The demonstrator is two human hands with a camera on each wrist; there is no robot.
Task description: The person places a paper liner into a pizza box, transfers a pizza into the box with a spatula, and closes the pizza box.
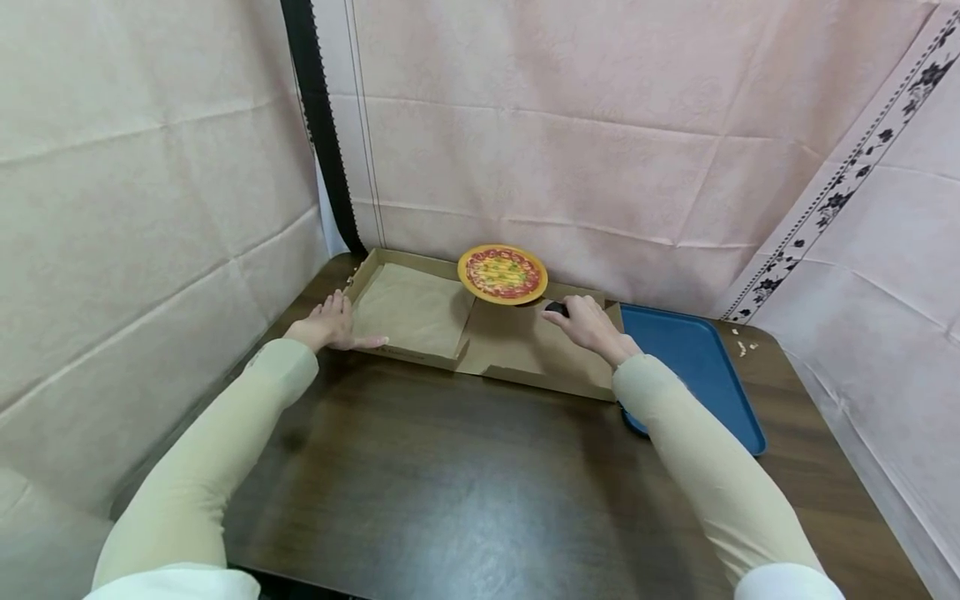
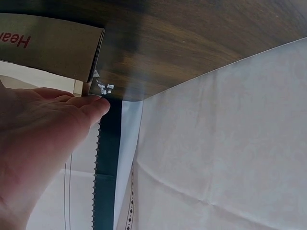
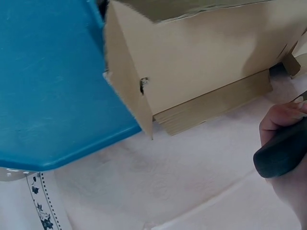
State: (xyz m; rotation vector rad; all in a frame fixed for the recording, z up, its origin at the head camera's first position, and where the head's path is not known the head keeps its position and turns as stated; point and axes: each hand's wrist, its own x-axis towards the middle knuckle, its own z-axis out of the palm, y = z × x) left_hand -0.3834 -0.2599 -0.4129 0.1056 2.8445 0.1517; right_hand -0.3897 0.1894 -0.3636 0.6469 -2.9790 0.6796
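Note:
A round pizza [image 1: 502, 273] with an orange rim is held up above the back of an opened cardboard pizza box [image 1: 540, 346]. My right hand [image 1: 592, 323] grips the black handle [image 3: 282, 152] of a spatula-like tool; its blade is mostly hidden under the pizza. On the left, my left hand [image 1: 328, 325] rests against the front left corner of the box, thumb along the front wall and fingers stretched along the side, as the left wrist view also shows. Light brown paper [image 1: 408, 308] lines the box's left half.
A blue tray [image 1: 686, 358] lies right of the box, beside its flap. Small pale scraps [image 1: 742, 346] lie on the dark wooden table [image 1: 450, 483] at the back right, with others near the box's left corner. Cloth-covered walls [image 1: 555, 150] stand behind and on both sides.

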